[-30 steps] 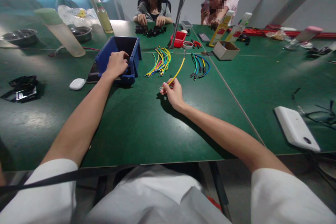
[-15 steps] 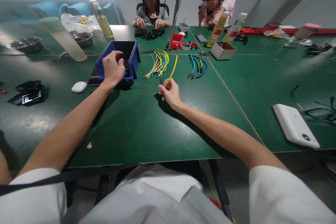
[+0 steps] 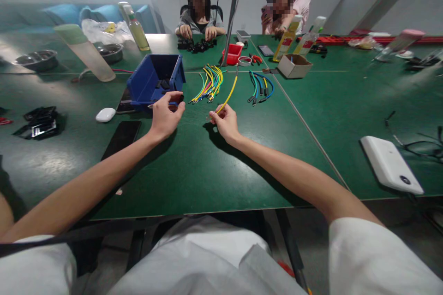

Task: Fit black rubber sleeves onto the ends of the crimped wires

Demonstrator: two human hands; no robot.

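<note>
My right hand (image 3: 225, 123) pinches the lower end of a yellow wire (image 3: 231, 93), which curves up and away over the table. Just in front of the blue bin (image 3: 138, 84) is my left hand (image 3: 166, 117), its thumb and fingers closed around a small black piece (image 3: 181, 98), mostly covered by the fingers. More small black pieces (image 3: 164, 84) lie inside the bin. Beyond my hands, a bundle of yellow, green and blue wires (image 3: 212, 82) lies left of the held wire. A smaller group of wires with black ends (image 3: 260, 88) lies to its right.
A metal pole (image 3: 232, 14) rises beside a red bin (image 3: 232, 53). A cardboard box (image 3: 294, 67) and bottles stand at the back right. Left are a black phone (image 3: 121, 138), a white case (image 3: 105, 115) and black packets (image 3: 40, 122). A white power bank (image 3: 391, 164) lies right. Two people sit opposite.
My left hand has come out of the blue bin, moving right and toward me, with a small black piece in its fingers. My right hand stays nearly still with the yellow wire.
</note>
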